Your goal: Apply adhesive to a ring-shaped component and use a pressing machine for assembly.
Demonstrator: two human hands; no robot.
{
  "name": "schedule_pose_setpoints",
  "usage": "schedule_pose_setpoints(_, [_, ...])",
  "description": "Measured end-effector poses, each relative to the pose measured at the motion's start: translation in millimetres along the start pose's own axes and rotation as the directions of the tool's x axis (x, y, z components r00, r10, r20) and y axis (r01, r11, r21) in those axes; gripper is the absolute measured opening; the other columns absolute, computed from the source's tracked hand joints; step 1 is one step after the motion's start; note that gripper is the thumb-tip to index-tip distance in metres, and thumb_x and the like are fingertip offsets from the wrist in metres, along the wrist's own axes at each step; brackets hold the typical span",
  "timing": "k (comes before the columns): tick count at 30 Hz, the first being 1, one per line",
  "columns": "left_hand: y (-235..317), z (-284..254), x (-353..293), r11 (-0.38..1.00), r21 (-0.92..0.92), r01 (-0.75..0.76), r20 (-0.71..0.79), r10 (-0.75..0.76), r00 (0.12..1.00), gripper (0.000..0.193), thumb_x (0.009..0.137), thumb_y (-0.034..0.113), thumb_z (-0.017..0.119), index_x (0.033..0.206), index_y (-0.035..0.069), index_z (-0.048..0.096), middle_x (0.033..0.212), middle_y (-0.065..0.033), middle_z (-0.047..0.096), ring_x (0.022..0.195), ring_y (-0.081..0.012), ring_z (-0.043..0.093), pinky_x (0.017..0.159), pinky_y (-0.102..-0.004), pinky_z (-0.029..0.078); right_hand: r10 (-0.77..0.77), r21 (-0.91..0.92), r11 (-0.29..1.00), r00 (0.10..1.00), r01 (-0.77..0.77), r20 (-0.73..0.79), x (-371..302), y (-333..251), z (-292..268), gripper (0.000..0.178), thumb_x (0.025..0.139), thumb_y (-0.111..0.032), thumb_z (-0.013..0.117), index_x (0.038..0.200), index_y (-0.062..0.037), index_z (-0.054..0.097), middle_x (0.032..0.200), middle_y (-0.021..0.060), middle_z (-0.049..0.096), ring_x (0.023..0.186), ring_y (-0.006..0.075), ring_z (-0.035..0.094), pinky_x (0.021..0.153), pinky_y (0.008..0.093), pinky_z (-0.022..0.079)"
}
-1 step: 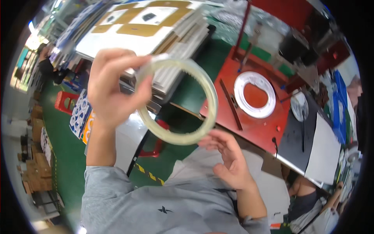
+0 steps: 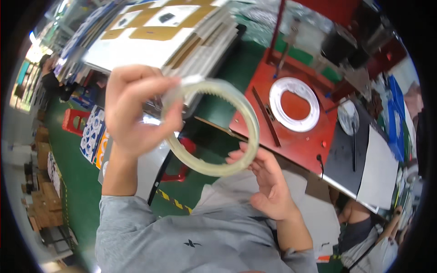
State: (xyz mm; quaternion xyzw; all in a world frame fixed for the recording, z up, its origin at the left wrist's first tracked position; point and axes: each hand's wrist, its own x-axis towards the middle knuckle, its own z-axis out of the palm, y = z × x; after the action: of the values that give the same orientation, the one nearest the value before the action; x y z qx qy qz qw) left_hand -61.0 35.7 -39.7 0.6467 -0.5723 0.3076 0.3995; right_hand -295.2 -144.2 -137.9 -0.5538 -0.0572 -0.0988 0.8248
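A pale yellow, translucent ring (image 2: pixel 207 169) with a ridged inner edge is held up before me. Its upper left side is pinched between the thumb and fingers of my left hand (image 2: pixel 132 109). My right hand (image 2: pixel 275 191) is at the ring's lower right, fingers stretched out and thumb well apart. Its fingertips overlap the band; whether they press on it I cannot tell. On a red machine bed (image 2: pixel 291 152) to the right lies a flat white ring (image 2: pixel 296 126), apart from both hands.
A dark metal strip (image 2: pixel 266 116) lies left of the white ring. At the far left stand stacked boards (image 2: pixel 132 52). A black surface (image 2: pixel 339 148) with a white sheet (image 2: pixel 378 173) adjoins the red bed. Red stools (image 2: pixel 73 122) stand on the green floor; another person (image 2: pixel 364 236) is at lower right.
The yellow ring and my left hand have shifted slightly down and right in view. More of my right fingers now overlap the ring's lower right edge.
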Motion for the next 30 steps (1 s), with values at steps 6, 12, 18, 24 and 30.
schedule_pose_setpoints(6, [40, 65, -59, 0.82, -0.449, 0.355, 0.261, -0.26, 0.93, 0.045, 0.079, -0.005, 0.076, 0.117, 0.0, 0.054, 0.121, -0.02, 0.059, 0.103, -0.0204, 0.059, 0.086, -0.0305, 0.051, 0.062, -0.004, 0.998, 0.927, -0.068, -0.37, -14, -25, 9, 0.017, 0.105, -0.01, 0.064, 0.117, 0.0017, 0.06, 0.103, 0.005, 0.068, 0.087, 0.009, 0.066, 0.078, 0.0249, 0.056])
schedule_pose_setpoints(12, [75, 92, -91, 0.374, -0.645, 0.666, 0.638, -0.217, 0.739, 0.056, 0.091, -0.006, 0.07, 0.143, -0.005, 0.049, 0.113, -0.0176, 0.071, 0.103, -0.0226, 0.068, 0.089, -0.0354, 0.053, -0.052, -0.211, 0.976, 0.872, -0.06, -0.486, -49, -30, -21, 0.022, 0.103, -0.015, 0.069, 0.112, 0.0027, 0.061, 0.092, 0.0062, 0.068, 0.074, 0.0074, 0.063, 0.063, 0.0208, 0.051])
schedule_pose_setpoints(18, [75, 97, -90, 0.277, -0.574, 0.771, 0.728, -0.259, 0.635, 0.033, 0.091, 0.003, 0.076, 0.122, -0.007, 0.071, 0.114, -0.0168, 0.074, 0.099, -0.0194, 0.07, 0.084, -0.0298, 0.055, -0.217, -0.383, 0.924, 0.839, 0.011, -0.499, -61, -28, -45, 0.031, 0.09, -0.023, 0.085, 0.093, 0.0012, 0.065, 0.082, 0.0055, 0.067, 0.07, 0.0088, 0.058, 0.061, 0.0243, 0.043])
schedule_pose_setpoints(24, [69, 108, -96, 0.204, -0.504, 0.839, 0.81, -0.227, 0.541, 0.036, 0.088, -0.001, 0.077, 0.122, -0.007, 0.07, 0.119, -0.0205, 0.073, 0.106, -0.0237, 0.071, 0.086, -0.0325, 0.057, -0.292, -0.399, 0.91, 0.859, 0.113, -0.421, -71, -27, -60, 0.029, 0.078, -0.01, 0.09, 0.091, 0.0021, 0.068, 0.08, 0.007, 0.067, 0.069, 0.0115, 0.056, 0.061, 0.0262, 0.041])
schedule_pose_setpoints(30, [90, 134, -102, 0.224, -0.663, 0.715, 0.67, -0.25, 0.699, 0.04, 0.076, -0.004, 0.085, 0.114, -0.005, 0.075, 0.114, -0.0195, 0.076, 0.103, -0.0294, 0.073, 0.087, -0.0344, 0.056, -0.307, -0.346, 0.924, 0.856, 0.163, -0.417, -73, -33, -67, 0.028, 0.076, -0.005, 0.09, 0.092, 0.0026, 0.068, 0.082, 0.0076, 0.067, 0.072, 0.0125, 0.059, 0.063, 0.0268, 0.044])
